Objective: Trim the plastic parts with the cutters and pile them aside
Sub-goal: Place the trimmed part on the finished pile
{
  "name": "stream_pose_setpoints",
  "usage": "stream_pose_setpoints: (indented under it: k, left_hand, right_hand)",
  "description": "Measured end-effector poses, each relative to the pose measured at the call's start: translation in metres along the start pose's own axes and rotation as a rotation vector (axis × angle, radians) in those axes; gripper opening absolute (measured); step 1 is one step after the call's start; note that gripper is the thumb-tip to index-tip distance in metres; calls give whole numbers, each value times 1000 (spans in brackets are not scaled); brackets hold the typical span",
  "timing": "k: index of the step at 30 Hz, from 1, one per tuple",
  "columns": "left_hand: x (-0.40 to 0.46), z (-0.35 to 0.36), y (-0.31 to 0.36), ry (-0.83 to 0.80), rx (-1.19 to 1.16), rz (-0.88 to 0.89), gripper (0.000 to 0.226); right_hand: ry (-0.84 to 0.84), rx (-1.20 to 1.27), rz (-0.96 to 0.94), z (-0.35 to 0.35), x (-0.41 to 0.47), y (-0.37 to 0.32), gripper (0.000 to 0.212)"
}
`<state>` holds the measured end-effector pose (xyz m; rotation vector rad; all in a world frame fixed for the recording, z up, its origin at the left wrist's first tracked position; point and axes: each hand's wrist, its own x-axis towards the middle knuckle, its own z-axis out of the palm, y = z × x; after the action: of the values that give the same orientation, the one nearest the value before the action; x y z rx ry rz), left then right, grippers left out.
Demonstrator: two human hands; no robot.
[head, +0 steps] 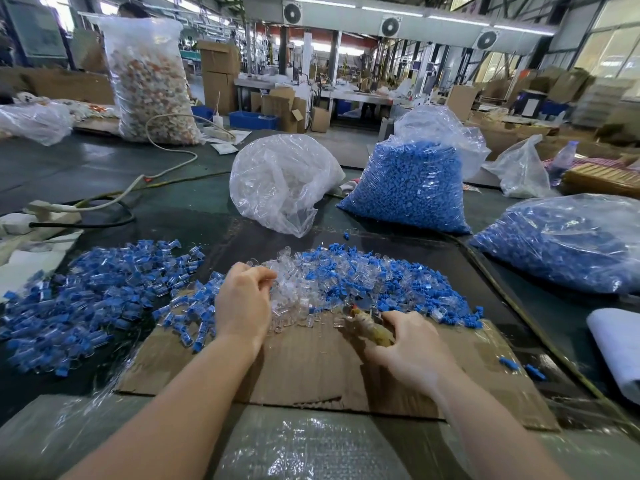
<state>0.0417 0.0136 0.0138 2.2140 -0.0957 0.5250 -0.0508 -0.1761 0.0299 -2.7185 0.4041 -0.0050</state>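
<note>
No brand, label or legible writing shows on any item.

The right hand (408, 344) has its fingers curled round the yellowish handle of the cutters (367, 322), holding them low over the cardboard sheet (311, 368) on the desk (194, 209). The cutters' long axis runs diagonally, from the palm up and to the left; the tip points toward the mixed pile of clear and blue plastic parts (346, 278), at its near edge.

The left hand (244, 303) rests knuckles-up on the same pile, fingers curled down into the clear parts; whether it pinches one cannot be told, as the fingertips are hidden.

To the left of the left hand lies a separate pile of assembled blue-and-clear parts (86, 296), spread flat on the desk. Beyond both hands stand a clear bag of transparent parts (280, 181) and a bag of blue parts (412, 188). A second bag of blue parts (561, 244) lies to the right of the right hand, farther back.
</note>
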Motion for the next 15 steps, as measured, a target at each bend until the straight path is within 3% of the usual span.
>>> stream_pose_setpoints:
  k: [8,12,15]
  left_hand:
    - [3,5,-14,-58,201,107,30]
    - [-13,17,-3,-142,103,194,28]
    - [-27,31,6,-229,57,217,27]
  right_hand:
    - [117,-227,-43,17,3,11,70]
    - [117,-276,-36,20,6,16,71]
    - [187,-228,-33,18,10,21,60]
